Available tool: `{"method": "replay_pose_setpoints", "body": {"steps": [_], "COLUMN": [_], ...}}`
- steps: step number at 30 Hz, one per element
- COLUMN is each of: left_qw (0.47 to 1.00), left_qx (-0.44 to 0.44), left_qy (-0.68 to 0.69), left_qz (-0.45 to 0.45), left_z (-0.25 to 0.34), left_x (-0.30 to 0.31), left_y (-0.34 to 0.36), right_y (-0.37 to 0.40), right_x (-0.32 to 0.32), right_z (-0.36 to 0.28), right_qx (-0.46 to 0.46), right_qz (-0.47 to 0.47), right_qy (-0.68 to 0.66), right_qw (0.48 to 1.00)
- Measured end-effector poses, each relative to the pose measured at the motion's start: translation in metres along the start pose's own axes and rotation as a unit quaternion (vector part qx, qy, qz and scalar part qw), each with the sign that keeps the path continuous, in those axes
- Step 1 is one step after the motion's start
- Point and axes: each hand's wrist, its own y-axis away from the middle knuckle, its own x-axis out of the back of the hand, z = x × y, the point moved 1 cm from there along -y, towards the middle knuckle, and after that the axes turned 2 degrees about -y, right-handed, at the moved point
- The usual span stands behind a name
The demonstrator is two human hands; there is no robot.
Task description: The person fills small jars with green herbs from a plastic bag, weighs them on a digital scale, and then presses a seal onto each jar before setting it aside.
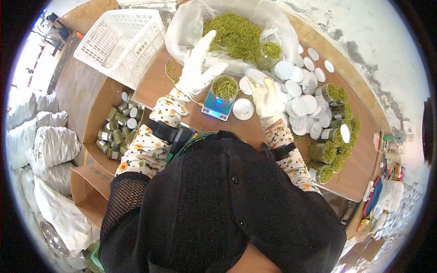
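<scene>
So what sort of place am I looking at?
Likely a small packing workshop: a jar of green strands sits on a digital scale, loose white lids lie nearby, and a carton holds filled jars.

left hand (196, 68): held at upper centre-left, fingers extended, thumb spread rightward | right hand (267, 99): held right of upper centre | left forearm (148, 148), right forearm (293, 164): angled up-frame

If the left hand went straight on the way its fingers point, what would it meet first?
The left hand points at the heap of green strands inside the clear plastic bag, so probably that first, though the hand's height over the bag is unclear.
</scene>
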Motion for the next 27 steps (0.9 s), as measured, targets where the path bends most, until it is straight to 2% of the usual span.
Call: {"method": "replay_pose_setpoints", "body": {"steps": [3,4,5,7,8,11,12,15,19,23,27], "left_qw": [0.971,0.953,0.934,0.912,0.912,0.918,0.923,0.924,0.925,0.929,0.932], "left_qx": [0.111,0.127,0.148,0.205,0.214,0.232,0.233,0.249,0.259,0.257,0.237], "left_qy": [-0.192,-0.231,-0.262,-0.254,-0.245,-0.221,-0.214,-0.206,-0.191,-0.175,-0.199], "left_qz": [-0.088,-0.149,-0.191,-0.25,-0.249,-0.233,-0.221,-0.202,-0.201,-0.201,-0.189], "left_z": [-0.014,-0.023,-0.03,-0.036,-0.037,-0.037,-0.042,-0.054,-0.05,-0.041,-0.047], "left_x": [0.016,0.013,0.01,-0.005,-0.012,-0.03,-0.034,-0.045,-0.039,-0.034,-0.032], "left_y": [0.026,0.036,0.05,0.062,0.064,0.065,0.066,0.069,0.071,0.066,0.071], "right_y": [-0.006,-0.006,-0.008,-0.01,-0.008,-0.001,0.002,0.009,0.008,0.005,0.007], "right_x": [-0.007,-0.011,-0.014,-0.019,-0.023,-0.057,-0.061,-0.068,-0.07,-0.07,-0.085], "right_z": [0.023,0.031,0.037,0.047,0.046,0.037,0.039,0.036,0.026,0.018,0.024], "right_qx": [0.009,0.01,0.035,0.083,0.07,0.191,0.17,0.128,0.152,0.161,0.114], "right_qz": [0.05,0.07,0.057,0.026,0.018,-0.109,-0.117,-0.193,-0.307,-0.349,-0.314], "right_qy": [0.066,0.093,0.193,0.387,0.452,0.638,0.631,0.662,0.71,0.746,0.817], "right_qw": [0.997,0.993,0.979,0.918,0.889,0.738,0.748,0.713,0.616,0.544,0.47]}}
